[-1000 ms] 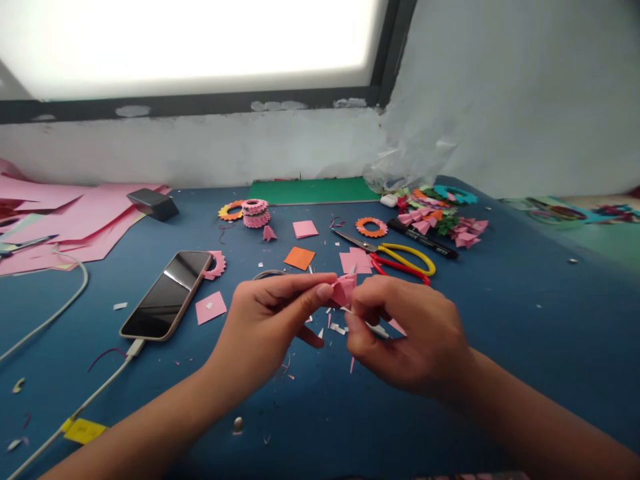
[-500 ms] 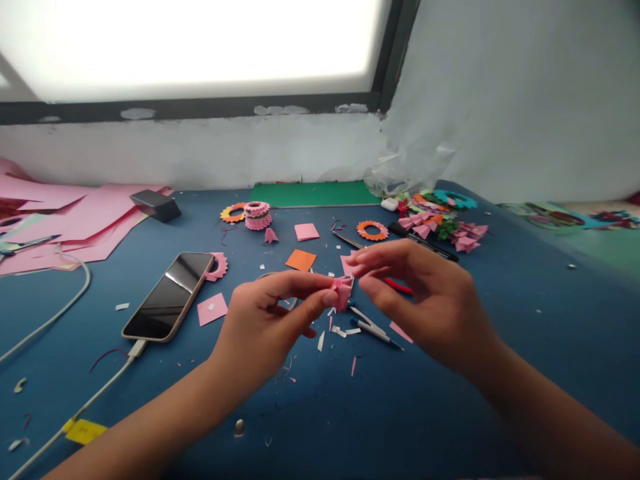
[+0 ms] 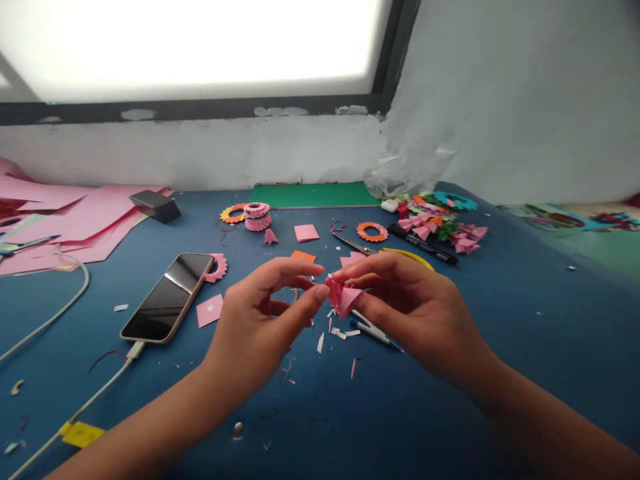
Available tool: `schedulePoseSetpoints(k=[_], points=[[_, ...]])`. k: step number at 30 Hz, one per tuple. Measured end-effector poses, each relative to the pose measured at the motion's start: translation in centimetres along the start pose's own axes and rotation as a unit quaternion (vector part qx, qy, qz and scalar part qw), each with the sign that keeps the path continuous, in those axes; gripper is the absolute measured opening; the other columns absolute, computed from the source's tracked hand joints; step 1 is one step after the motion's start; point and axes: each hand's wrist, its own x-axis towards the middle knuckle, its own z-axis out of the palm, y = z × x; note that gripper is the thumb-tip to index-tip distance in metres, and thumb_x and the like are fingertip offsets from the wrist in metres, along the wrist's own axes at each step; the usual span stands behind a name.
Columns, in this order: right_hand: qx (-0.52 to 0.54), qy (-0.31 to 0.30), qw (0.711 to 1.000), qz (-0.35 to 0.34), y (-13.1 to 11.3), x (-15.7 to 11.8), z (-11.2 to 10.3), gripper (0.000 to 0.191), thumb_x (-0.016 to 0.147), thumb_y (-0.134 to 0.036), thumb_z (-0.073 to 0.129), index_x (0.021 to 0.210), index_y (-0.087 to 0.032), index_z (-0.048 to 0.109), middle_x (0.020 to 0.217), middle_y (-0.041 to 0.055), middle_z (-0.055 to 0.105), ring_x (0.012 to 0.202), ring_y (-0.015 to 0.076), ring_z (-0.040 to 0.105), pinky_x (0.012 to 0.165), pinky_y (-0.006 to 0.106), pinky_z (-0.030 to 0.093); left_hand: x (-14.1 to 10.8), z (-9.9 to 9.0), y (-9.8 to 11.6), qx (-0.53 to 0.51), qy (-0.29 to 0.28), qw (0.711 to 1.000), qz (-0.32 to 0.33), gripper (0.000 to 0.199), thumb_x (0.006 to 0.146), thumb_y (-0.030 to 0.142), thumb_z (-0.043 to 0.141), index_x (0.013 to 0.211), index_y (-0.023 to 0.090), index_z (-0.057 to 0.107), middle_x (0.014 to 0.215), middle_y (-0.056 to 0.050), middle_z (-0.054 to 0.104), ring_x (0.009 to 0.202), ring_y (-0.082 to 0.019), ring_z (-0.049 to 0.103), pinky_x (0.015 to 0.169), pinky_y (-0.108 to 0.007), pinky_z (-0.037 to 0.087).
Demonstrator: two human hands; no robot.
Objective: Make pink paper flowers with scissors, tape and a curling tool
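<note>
A small folded pink paper piece is held above the middle of the blue table. The thumb of my left hand touches its left side, with the index finger just above. My right hand pinches its right side between thumb and fingers. Behind my right hand lie scissors with a yellow handle part showing. Under the hands are a blue and white pen and white paper scraps. A pink square and a partly covered orange square lie beyond my left hand.
A phone on a white cable lies left, near pink sheets and a dark block. Paper rings, a black marker and folded paper flowers lie farther back. A green sheet lies by the wall.
My right hand has moved left and down and now grips the pink piece. The piece looks more spread and turned. My left fingers have opened slightly.
</note>
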Motion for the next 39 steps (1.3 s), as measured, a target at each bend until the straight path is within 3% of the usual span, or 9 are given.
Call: schedulePoseSetpoints(k=[4,8,20,24,27,32,39], points=[[0.006,0.005,1.000,0.006,-0.03,0.09,0.09,0.015,0.081,-0.020,0.064,0.094,-0.025,0.061,0.096,-0.0031,0.065,0.086,0.0076,0.065,0.073,0.015,0.056,0.33,0.05,0.13,-0.064,-0.060,0.994,-0.058,0.013,0.076,0.023,0.069,0.089,0.020,0.068,0.085,0.001,0.070,0.069,-0.010,0.065,0.050,-0.015,0.058],[-0.008,0.004,1.000,0.024,-0.01,0.09,0.21,0.014,0.081,-0.022,0.065,0.094,-0.024,0.062,0.094,-0.0021,0.065,0.082,0.0088,0.066,0.069,0.015,0.057,0.41,0.00,0.14,-0.087,-0.074,0.990,-0.082,0.013,0.076,0.020,0.069,0.088,0.018,0.069,0.082,0.000,0.071,0.067,-0.010,0.065,0.053,-0.016,0.059],[-0.071,0.020,0.997,0.019,-0.10,0.18,0.66,0.013,0.077,-0.018,0.066,0.088,-0.021,0.060,0.085,-0.0033,0.065,0.075,0.0062,0.066,0.066,0.011,0.055,0.15,0.27,-0.42,0.002,-0.076,0.997,0.008,0.010,0.079,0.019,0.065,0.086,0.020,0.072,0.092,-0.003,0.066,0.079,-0.013,0.065,0.058,-0.018,0.057],[-0.075,0.023,0.997,0.007,0.02,0.18,0.60,0.014,0.076,-0.016,0.066,0.088,-0.021,0.059,0.086,-0.0034,0.064,0.075,0.0067,0.065,0.067,0.013,0.056,-0.12,0.23,-0.54,0.024,-0.087,0.995,0.049,0.014,0.079,0.014,0.065,0.089,0.019,0.073,0.093,-0.003,0.065,0.076,-0.009,0.063,0.059,-0.014,0.055],[-0.057,0.018,0.998,0.002,0.19,0.23,0.47,0.017,0.075,-0.015,0.068,0.089,-0.021,0.060,0.086,-0.0039,0.064,0.076,0.0069,0.066,0.069,0.014,0.056,0.00,0.12,-0.59,0.011,-0.095,0.994,0.053,0.016,0.078,0.013,0.065,0.089,0.020,0.073,0.091,-0.002,0.065,0.073,-0.008,0.063,0.059,-0.014,0.056],[0.049,-0.008,0.998,0.035,0.20,0.33,0.20,0.017,0.076,-0.016,0.068,0.089,-0.023,0.059,0.084,-0.0044,0.064,0.074,0.0085,0.068,0.066,0.016,0.057,0.58,-0.13,-0.54,-0.090,-0.118,0.989,-0.001,0.016,0.081,0.013,0.062,0.089,0.022,0.073,0.088,-0.001,0.067,0.071,-0.010,0.064,0.057,-0.019,0.060],[0.104,-0.033,0.992,0.067,-0.23,0.36,0.16,0.017,0.076,-0.015,0.068,0.087,-0.021,0.057,0.081,-0.0031,0.063,0.072,0.0110,0.069,0.063,0.018,0.058,0.35,-0.06,-0.62,-0.107,-0.120,0.987,-0.027,0.013,0.080,0.016,0.063,0.085,0.023,0.073,0.086,-0.002,0.066,0.068,-0.011,0.064,0.054,-0.021,0.060]])
